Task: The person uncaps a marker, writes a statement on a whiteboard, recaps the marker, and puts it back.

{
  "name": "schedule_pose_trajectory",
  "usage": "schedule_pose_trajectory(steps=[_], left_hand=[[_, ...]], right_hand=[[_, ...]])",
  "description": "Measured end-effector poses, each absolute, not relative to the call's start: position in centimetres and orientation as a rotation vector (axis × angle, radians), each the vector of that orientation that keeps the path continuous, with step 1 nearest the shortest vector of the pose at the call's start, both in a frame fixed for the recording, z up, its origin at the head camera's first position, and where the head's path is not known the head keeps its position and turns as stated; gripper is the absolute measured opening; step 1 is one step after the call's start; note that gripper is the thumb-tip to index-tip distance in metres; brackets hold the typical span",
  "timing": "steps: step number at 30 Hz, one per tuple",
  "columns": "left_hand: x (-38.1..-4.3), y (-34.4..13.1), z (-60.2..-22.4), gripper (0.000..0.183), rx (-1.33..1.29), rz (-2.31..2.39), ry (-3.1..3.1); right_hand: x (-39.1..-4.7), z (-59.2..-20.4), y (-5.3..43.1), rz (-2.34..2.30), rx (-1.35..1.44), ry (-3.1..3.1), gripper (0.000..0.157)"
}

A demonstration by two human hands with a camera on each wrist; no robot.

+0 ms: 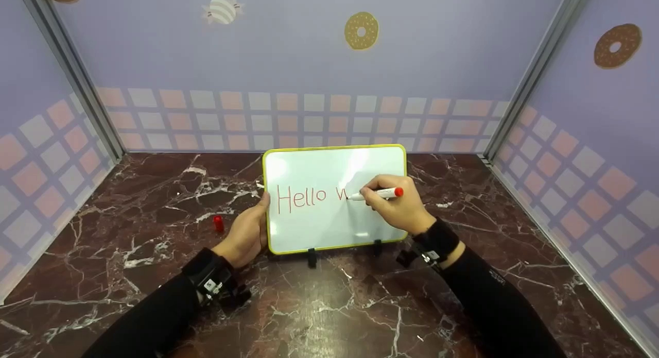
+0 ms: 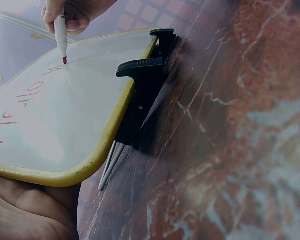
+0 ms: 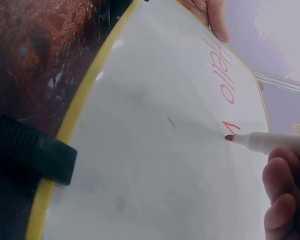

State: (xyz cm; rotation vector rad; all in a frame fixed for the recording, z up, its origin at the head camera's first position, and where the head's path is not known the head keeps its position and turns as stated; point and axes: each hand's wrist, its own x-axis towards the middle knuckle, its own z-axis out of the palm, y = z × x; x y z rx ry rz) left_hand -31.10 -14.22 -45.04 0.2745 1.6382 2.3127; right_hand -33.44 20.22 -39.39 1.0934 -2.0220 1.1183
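A small whiteboard [image 1: 334, 219] with a yellow rim leans upright in a stand with black clips [image 1: 312, 258]. It carries the red words "Hello" and the start of a "W". My left hand [image 1: 244, 234] grips the board's left edge, thumb by the rim and fingers partly hidden behind it. Between the thumb and fingers of my right hand [image 1: 399, 206] is a white marker [image 1: 383, 193] with a red end. Its red tip [image 3: 230, 137] touches the board at the unfinished letter in the right wrist view.
A red marker cap [image 1: 218, 223] stands on the dark marbled table [image 1: 170, 229], left of the board. Patterned panels [image 1: 309, 64] enclose the back and both sides. A short stray red stroke [image 3: 171, 123] shows lower on the board.
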Motion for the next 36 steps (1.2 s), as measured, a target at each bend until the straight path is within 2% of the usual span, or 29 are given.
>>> schedule_pose_trajectory(steps=[30,36], left_hand=[[-30.98,-14.19,-44.99,0.077,0.26,2.321,1.628],[-30.97,-14.15,-44.96,0.072,0.24,2.331,1.631]], right_hand=[[-33.57,-39.34,20.34,1.153,1.036,-1.992,0.013],[-33.65,-39.39,20.41,1.167,1.015,-1.996,0.014]])
